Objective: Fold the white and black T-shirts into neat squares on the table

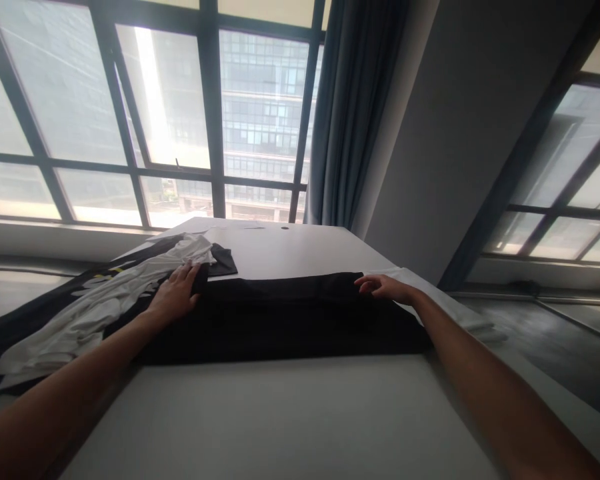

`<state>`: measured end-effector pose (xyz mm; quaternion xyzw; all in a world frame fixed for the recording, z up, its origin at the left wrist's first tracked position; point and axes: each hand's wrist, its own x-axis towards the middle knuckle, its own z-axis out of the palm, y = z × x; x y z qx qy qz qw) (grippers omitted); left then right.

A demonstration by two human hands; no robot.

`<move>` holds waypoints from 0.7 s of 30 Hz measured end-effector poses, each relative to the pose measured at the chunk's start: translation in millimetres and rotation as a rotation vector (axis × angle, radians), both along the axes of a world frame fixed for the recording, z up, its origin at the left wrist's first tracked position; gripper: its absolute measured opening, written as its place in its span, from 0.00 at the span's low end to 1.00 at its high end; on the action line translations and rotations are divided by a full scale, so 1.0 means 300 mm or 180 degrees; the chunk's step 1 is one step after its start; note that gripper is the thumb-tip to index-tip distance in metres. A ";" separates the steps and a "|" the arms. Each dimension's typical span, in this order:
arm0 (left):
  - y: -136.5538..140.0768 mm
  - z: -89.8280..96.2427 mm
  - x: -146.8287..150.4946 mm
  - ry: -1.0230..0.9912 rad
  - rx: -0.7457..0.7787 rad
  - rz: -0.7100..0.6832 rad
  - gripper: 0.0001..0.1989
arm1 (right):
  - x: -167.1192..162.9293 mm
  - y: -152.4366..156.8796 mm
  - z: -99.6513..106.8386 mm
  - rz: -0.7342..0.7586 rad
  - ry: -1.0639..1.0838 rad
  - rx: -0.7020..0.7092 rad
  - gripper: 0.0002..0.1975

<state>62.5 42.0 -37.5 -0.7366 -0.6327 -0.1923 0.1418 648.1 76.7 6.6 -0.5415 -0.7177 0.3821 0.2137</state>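
Observation:
A black garment [290, 330], folded into a wide strip, lies across the white table [280, 420] in front of me. My left hand [177, 291] rests on its left end, fingers stretched out and lying flat on dark cloth. At the far right corner of the strip is my right hand [383, 288], its fingers bent and closed on the cloth's edge. The dark fabric hides details of the folds and part of the right fingertips' contact.
To the left lie a crumpled white garment [75, 333] and a dark garment [10, 333] with a yellow mark. White cloth [473, 323] hangs by the table's right edge. Beyond the table are windows [260, 107], a blue-grey curtain [350, 113] and a pillar [455, 133].

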 end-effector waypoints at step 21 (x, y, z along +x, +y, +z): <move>0.006 0.236 0.016 0.1004 0.0091 -0.0064 0.15 | -0.032 -0.054 -0.038 -0.0650 0.0180 0.1332 0.13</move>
